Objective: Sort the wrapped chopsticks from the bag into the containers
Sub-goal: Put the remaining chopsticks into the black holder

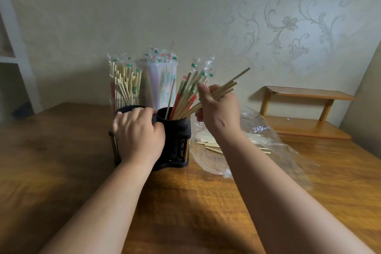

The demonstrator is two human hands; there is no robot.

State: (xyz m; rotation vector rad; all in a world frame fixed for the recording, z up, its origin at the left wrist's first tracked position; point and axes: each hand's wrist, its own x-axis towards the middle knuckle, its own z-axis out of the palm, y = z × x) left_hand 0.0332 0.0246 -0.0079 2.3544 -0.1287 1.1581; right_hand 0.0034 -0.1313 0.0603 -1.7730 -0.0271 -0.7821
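Nearly through: jar (pixel 123 86), tub (pixel 162 82) full at table's (pixel 61 150) far edge; gripping black holder (pixel 177 136) with left hand (pixel 137 132), clutching chopsticks (pixel 225 88) in right hand (pixel 218 109); some left in bag (pixel 268 146).

- the left hand (pixel 138 132) lay palm down, its back toward the camera, fingers curled over the rim of the black holder (pixel 177 136).
- the left forearm ran bare from the lower left edge up to that hand, the wrist roughly straight.
- the right hand (pixel 218 112) was raised higher than the left, fingers and thumb closed round a bundle of chopsticks (pixel 227 86).
- its back faced the camera too.
- the right forearm came in bare from the lower right corner.
- the two hands were near each other but apart.
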